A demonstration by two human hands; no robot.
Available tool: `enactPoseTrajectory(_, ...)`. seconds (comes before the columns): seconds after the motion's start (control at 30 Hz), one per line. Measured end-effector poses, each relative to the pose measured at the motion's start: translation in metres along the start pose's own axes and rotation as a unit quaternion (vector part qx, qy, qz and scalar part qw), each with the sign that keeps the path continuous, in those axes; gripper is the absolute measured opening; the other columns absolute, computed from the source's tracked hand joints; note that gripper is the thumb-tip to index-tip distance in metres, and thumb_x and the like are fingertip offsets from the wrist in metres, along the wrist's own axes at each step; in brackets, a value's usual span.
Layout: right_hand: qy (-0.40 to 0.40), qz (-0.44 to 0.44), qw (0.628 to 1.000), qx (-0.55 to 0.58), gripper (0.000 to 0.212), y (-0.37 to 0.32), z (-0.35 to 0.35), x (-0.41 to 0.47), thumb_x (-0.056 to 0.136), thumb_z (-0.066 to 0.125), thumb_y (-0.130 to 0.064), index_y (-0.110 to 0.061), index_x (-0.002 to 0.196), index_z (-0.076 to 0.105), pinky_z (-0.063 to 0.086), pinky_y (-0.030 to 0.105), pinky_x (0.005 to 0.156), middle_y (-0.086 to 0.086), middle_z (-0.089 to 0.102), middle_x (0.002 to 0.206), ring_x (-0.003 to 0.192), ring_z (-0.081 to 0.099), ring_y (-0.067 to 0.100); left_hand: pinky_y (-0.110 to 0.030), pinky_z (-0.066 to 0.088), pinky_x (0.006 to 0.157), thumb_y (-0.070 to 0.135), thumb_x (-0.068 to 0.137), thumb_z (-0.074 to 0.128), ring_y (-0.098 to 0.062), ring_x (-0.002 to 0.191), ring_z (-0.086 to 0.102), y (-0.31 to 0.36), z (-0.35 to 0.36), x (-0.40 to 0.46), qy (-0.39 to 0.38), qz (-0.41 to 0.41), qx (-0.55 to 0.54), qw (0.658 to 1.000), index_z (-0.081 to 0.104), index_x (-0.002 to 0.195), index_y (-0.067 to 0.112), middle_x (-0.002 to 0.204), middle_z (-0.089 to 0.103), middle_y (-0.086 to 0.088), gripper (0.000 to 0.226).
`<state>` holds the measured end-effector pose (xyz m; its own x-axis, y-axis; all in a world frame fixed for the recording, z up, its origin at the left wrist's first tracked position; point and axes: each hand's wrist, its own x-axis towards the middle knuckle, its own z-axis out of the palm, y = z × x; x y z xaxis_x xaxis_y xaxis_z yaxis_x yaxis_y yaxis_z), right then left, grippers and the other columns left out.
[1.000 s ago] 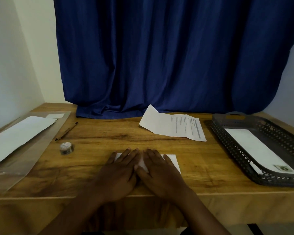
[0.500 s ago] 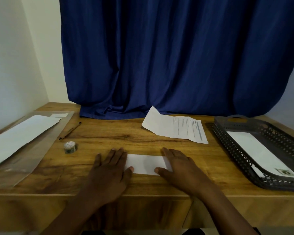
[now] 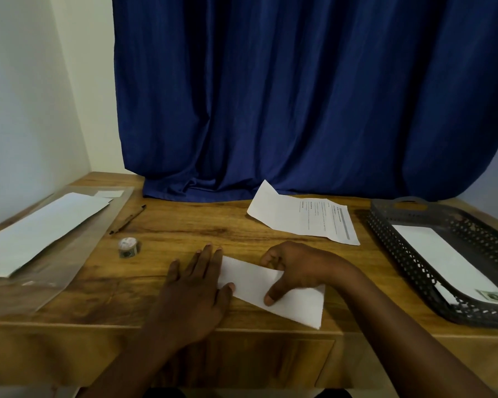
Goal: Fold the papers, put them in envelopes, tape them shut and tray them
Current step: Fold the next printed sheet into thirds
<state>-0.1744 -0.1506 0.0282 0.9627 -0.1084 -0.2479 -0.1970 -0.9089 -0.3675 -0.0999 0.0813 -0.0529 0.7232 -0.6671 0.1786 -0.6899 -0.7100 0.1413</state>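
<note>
Home rm: wood desk [image 3: 184, 225], curtain [image 3: 299, 96].

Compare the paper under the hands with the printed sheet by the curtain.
The paper is folded into a narrow strip; the sheet is wider, with one corner lifted. The paper shows blank white; the sheet shows printed lines. The left hand presses the paper and the right hand grips it; the sheet lies untouched near the curtain. Both are white and lie on the table.
</note>
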Motion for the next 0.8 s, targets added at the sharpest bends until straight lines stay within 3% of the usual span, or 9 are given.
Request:
enactPoseTrajectory(0.1, -0.028, -0.002, 0.998, 0.059, 0.063, 0.000, -0.005, -0.002, 0.057, 0.088, -0.059, -0.033, 0.112, 0.071, 0.064, 0.036, 0.080, -0.012, 0.073, 0.104, 0.089, 0.073, 0.012, -0.048, -0.006, 0.124, 0.067, 0.097, 0.008, -0.016, 0.156, -0.007, -0.001, 0.001, 0.000, 0.005, -0.001, -0.009, 1.000, -0.017, 0.159, 0.026, 0.169, -0.016, 0.001, 0.079)
enactPoseTrajectory(0.3, -0.017, 0.007, 0.976, 0.217, 0.031, -0.003, 0.002, -0.009, 0.085, 0.075, -0.050, -0.023, 0.101, 0.077, 0.058, 0.022, 0.063, -0.007, 0.079, 0.092, 0.080, 0.076, 0.011, -0.043, -0.005, 0.126, 0.067, 0.098, 0.010, -0.013, 0.156, -0.006, 0.001, -0.003, -0.003, 0.021, -0.017, -0.052, 0.998, -0.017, 0.159, 0.023, 0.170, -0.013, 0.002, 0.081)
enactPoseTrajectory(0.37, 0.035, 0.015, 0.954, 0.296, 0.025, -0.004, 0.006, -0.012, 0.086, 0.075, -0.048, -0.025, 0.097, 0.076, 0.058, 0.023, 0.063, -0.008, 0.079, 0.090, 0.080, 0.077, 0.011, -0.042, -0.002, 0.127, 0.068, 0.098, 0.011, -0.013, 0.156, -0.001, 0.002, -0.005, -0.004, 0.029, -0.031, -0.087, 0.995, -0.018, 0.159, 0.023, 0.170, -0.007, 0.001, 0.081)
enactPoseTrajectory(0.47, 0.104, 0.015, 0.890, 0.443, 0.028, -0.007, 0.019, -0.012, 0.085, 0.076, -0.045, -0.024, 0.103, 0.074, 0.062, 0.037, 0.079, -0.003, 0.079, 0.095, 0.087, 0.077, 0.017, -0.040, 0.002, 0.127, 0.068, 0.098, 0.017, -0.013, 0.155, 0.012, 0.001, -0.005, -0.005, 0.048, -0.046, -0.112, 0.992, -0.016, 0.159, 0.023, 0.170, 0.006, 0.001, 0.083)
enactPoseTrajectory(0.57, 0.151, 0.005, 0.831, 0.536, 0.028, -0.016, 0.040, -0.009, 0.088, 0.076, -0.039, -0.021, 0.109, 0.072, 0.062, 0.036, 0.075, -0.001, 0.079, 0.099, 0.089, 0.077, 0.020, -0.040, 0.002, 0.127, 0.065, 0.099, 0.023, -0.012, 0.155, 0.010, -0.001, -0.002, -0.005, 0.055, -0.041, -0.076, 0.995, -0.002, 0.161, 0.025, 0.170, 0.009, 0.004, 0.078)
enactPoseTrajectory(0.7, 0.233, 0.004, 0.825, 0.516, 0.023, -0.023, 0.056, -0.005, 0.087, 0.075, -0.038, -0.022, 0.103, 0.071, 0.058, 0.022, 0.060, -0.008, 0.079, 0.092, 0.081, 0.077, 0.012, -0.037, 0.001, 0.125, 0.060, 0.100, 0.034, -0.007, 0.154, 0.014, -0.002, -0.002, -0.007, 0.069, -0.026, -0.083, 0.994, 0.029, 0.157, 0.034, 0.167, 0.022, 0.010, 0.062)
enactPoseTrajectory(0.77, 0.256, 0.003, 0.832, 0.492, 0.018, -0.023, 0.059, -0.005, 0.088, 0.075, -0.038, -0.024, 0.100, 0.071, 0.056, 0.018, 0.057, -0.008, 0.078, 0.090, 0.078, 0.076, 0.008, -0.032, 0.020, 0.124, 0.053, 0.099, 0.048, 0.003, 0.138, 0.037, -0.003, -0.009, -0.011, 0.095, -0.031, -0.168, 0.981, 0.042, 0.149, 0.039, 0.156, 0.042, 0.014, 0.052)
enactPoseTrajectory(0.8, 0.263, 0.000, 0.838, 0.479, 0.017, -0.022, 0.060, -0.004, 0.089, 0.074, -0.037, -0.024, 0.100, 0.071, 0.056, 0.017, 0.057, -0.008, 0.077, 0.091, 0.077, 0.075, 0.007, -0.025, 0.036, 0.114, 0.049, 0.098, 0.054, 0.011, 0.123, 0.046, -0.004, -0.015, -0.012, 0.108, -0.037, -0.226, 0.967, 0.049, 0.143, 0.041, 0.146, 0.051, 0.017, 0.046)
